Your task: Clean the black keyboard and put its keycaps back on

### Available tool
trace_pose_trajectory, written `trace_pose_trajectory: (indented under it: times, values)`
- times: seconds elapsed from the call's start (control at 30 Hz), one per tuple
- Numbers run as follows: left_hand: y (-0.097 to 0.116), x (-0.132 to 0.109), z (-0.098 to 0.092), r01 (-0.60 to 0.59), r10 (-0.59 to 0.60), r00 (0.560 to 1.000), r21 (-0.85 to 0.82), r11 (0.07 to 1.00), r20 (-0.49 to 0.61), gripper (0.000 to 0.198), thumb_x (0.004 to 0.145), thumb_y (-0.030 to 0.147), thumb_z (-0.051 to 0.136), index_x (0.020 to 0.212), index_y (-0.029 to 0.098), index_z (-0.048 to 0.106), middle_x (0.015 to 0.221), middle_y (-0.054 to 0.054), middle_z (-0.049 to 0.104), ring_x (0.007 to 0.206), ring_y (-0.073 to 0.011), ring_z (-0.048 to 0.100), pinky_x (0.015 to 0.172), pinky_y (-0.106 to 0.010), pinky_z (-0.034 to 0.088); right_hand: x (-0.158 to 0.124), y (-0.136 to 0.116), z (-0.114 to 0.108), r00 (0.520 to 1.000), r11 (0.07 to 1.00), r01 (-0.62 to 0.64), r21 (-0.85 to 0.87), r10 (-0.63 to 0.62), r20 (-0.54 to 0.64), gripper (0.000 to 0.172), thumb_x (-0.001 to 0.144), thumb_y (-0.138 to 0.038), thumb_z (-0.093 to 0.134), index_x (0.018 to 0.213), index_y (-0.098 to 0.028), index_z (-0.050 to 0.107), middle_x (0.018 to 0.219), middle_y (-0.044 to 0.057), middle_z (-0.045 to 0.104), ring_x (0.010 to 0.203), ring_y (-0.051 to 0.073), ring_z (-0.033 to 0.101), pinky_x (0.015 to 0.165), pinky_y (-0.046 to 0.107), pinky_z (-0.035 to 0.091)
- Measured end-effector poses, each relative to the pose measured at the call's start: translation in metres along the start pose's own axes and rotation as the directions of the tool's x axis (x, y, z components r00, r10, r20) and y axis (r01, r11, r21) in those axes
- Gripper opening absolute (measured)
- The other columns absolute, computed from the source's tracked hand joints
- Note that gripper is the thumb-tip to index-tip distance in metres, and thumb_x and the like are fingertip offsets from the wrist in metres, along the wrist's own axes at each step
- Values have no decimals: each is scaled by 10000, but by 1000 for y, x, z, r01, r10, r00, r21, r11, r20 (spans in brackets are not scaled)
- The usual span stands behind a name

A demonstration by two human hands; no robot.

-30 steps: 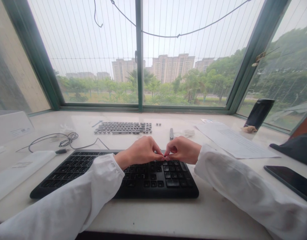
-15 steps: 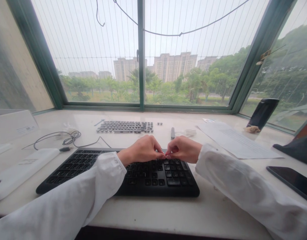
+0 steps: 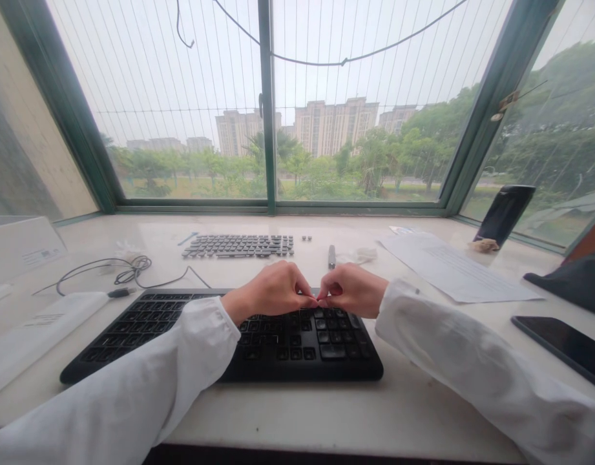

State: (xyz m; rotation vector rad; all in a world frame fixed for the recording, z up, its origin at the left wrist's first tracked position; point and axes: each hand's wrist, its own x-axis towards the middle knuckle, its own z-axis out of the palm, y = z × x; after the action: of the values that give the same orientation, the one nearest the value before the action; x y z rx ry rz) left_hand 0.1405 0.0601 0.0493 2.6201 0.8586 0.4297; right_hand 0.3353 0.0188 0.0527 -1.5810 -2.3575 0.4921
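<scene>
A black keyboard (image 3: 302,368) lies in front of me, with bare key sockets over most of it and keycaps on the number pad (image 3: 333,336) at its right end. Above the top of that pad, my left hand (image 3: 272,289) and my right hand (image 3: 353,289) meet fingertip to fingertip. Both are closed in a pinch; whatever sits between the fingers is too small or hidden to name. Behind the keyboard, removed keycaps (image 3: 239,245) stand in rows, with two small keycaps (image 3: 307,238) apart to their right.
A dark stick-like object (image 3: 331,257) lies beyond my right hand. Printed paper (image 3: 452,268), a phone (image 3: 563,345) and a leaning black object (image 3: 504,216) are on the right. At left are a coiled cable (image 3: 132,270) and a white box (image 3: 40,336). A window (image 3: 268,206) closes off the back.
The whole view has shifted slightly, so things appear a little farther left. Both hands keep their pinch at the same spot over the keyboard.
</scene>
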Motion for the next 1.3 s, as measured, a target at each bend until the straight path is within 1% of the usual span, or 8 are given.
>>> trace_pose_trajectory:
  times: [0.13, 0.3, 0.43, 0.6, 0.73, 1.0, 1.17, 1.3]
  values:
    - [-3, 1, 0, -20, 20, 1000, -9, 1000, 18, 308, 770, 441, 647, 711, 172, 784, 470, 17, 496, 505, -71, 294, 479, -211, 227, 1, 1, 0, 1000, 1000, -5, -4, 5, -3, 141, 744, -280, 689, 783, -170, 767, 539, -50, 480, 532, 73, 388, 519, 224, 277]
    - [5, -4, 4, -62, 77, 994, 170, 983, -83, 222, 789, 370, 622, 726, 234, 786, 545, -22, 629, 487, -84, 363, 522, -233, 250, 1, -3, 1, 999, 999, -34, 4, 34, -6, 165, 739, -318, 702, 770, -166, 758, 530, -48, 474, 529, 76, 388, 522, 230, 276]
    - [6, -5, 2, -112, 134, 988, 241, 964, -76, 196, 789, 318, 617, 715, 242, 783, 569, -34, 657, 486, -93, 400, 541, -244, 254, -1, -2, 1, 999, 1000, -25, 5, 25, -29, 162, 738, -322, 700, 757, -170, 753, 529, -46, 482, 526, 76, 390, 524, 232, 280]
    - [-3, -4, -3, -140, 140, 990, 90, 986, 3, 172, 798, 300, 632, 800, 247, 796, 549, -2, 638, 491, -80, 391, 541, -217, 279, 1, 8, 1, 1000, 998, -5, 69, 5, 6, 201, 753, -331, 695, 819, -156, 767, 502, -60, 434, 511, 77, 373, 503, 233, 262]
    - [-8, 0, -2, -69, 69, 998, -52, 996, 2, 245, 797, 386, 639, 793, 197, 795, 558, 4, 614, 524, -81, 399, 522, -208, 273, 3, 17, 0, 999, 991, 0, 136, -7, 46, 281, 751, -400, 702, 858, -149, 768, 489, -73, 410, 499, 74, 355, 489, 236, 242]
    - [-15, 5, 8, 48, -45, 999, -273, 961, 16, 399, 704, 550, 712, 811, 174, 790, 527, 30, 515, 529, -78, 318, 484, -225, 212, 2, 15, 1, 1000, 990, 19, 139, -21, 15, 236, 725, -374, 728, 815, -156, 747, 497, -84, 409, 494, 65, 339, 502, 234, 240]
    - [-6, 1, 5, -7, 0, 998, -101, 995, -69, 321, 719, 518, 718, 811, 221, 800, 566, 4, 608, 540, -85, 403, 534, -217, 277, 3, 20, 1, 999, 985, 24, 169, -27, 17, 285, 698, -435, 734, 773, -160, 743, 479, -84, 387, 490, 68, 328, 488, 237, 222]
    - [2, -2, -2, -75, 77, 995, 47, 996, -58, 202, 754, 437, 709, 803, 262, 799, 581, 9, 632, 537, -83, 441, 559, -212, 293, 1, 17, 0, 1000, 987, 2, 160, -7, 29, 288, 723, -429, 706, 794, -155, 755, 493, -69, 429, 494, 69, 348, 496, 241, 231]
